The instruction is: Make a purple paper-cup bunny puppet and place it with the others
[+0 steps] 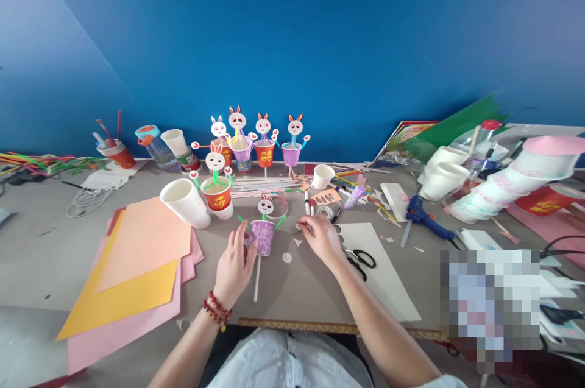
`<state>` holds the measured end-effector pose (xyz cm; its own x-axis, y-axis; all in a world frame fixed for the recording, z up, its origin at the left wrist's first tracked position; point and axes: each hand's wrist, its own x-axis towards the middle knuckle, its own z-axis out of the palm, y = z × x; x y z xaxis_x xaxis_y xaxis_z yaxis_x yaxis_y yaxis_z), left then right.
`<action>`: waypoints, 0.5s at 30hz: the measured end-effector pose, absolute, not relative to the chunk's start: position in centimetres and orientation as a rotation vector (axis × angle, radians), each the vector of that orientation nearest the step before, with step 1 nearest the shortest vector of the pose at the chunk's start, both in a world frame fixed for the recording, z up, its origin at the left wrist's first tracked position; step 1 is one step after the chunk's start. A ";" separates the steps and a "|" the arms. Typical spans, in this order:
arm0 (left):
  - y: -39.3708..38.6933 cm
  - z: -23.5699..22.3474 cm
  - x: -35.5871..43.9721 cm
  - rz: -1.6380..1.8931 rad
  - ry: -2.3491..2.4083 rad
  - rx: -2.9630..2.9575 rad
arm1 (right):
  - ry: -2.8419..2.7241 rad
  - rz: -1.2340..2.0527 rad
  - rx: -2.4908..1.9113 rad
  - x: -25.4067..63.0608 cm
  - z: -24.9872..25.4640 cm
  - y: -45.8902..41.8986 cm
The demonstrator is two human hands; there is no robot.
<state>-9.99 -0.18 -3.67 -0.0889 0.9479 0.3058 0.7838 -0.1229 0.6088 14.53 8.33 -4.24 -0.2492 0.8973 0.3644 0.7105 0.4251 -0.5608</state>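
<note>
A purple-coloured paper cup (262, 237) with a rabbit-face cutout (265, 206) and green arms is in front of me. A white stick (257, 278) extends from its bottom toward me. My left hand (235, 260) is at the cup's left side, its fingers stretched out and thumb apart; whether they press on the cup I cannot tell. To the right, my right hand (320, 240) pinches a small white paper disc (299, 226) just above the table. Another white paper disc (287, 257) lies on the table between my hands.
Several finished rabbit cups (264, 153) stand along the blue wall. Stacked white cups (185, 202) and coloured paper sheets (141, 242) are at left. Black-handled scissors (364, 259) lie on white paper (384, 284); a blue glue gun (427, 217) is farther right, near a cup tower (503, 187).
</note>
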 end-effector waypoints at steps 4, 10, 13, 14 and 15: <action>0.0 -2.9 -9.8 1.021 1.901 2.002 | -2.027 0.409 -1.275 14.6 -4.2 8.4; 0.2 -3.4 -9.1 1.067 1.842 1.932 | -2.031 0.452 -1.173 14.6 -4.0 8.4; 0.2 -3.9 -8.9 1.135 1.796 1.813 | -2.031 0.456 -1.184 14.6 -3.9 8.5; 0.3 -3.9 -8.9 1.144 1.774 1.780 | -2.033 0.454 -1.189 14.6 -3.9 8.5; 0.3 -4.0 -9.0 1.149 1.750 1.750 | -2.037 0.452 -1.190 14.6 -3.9 8.5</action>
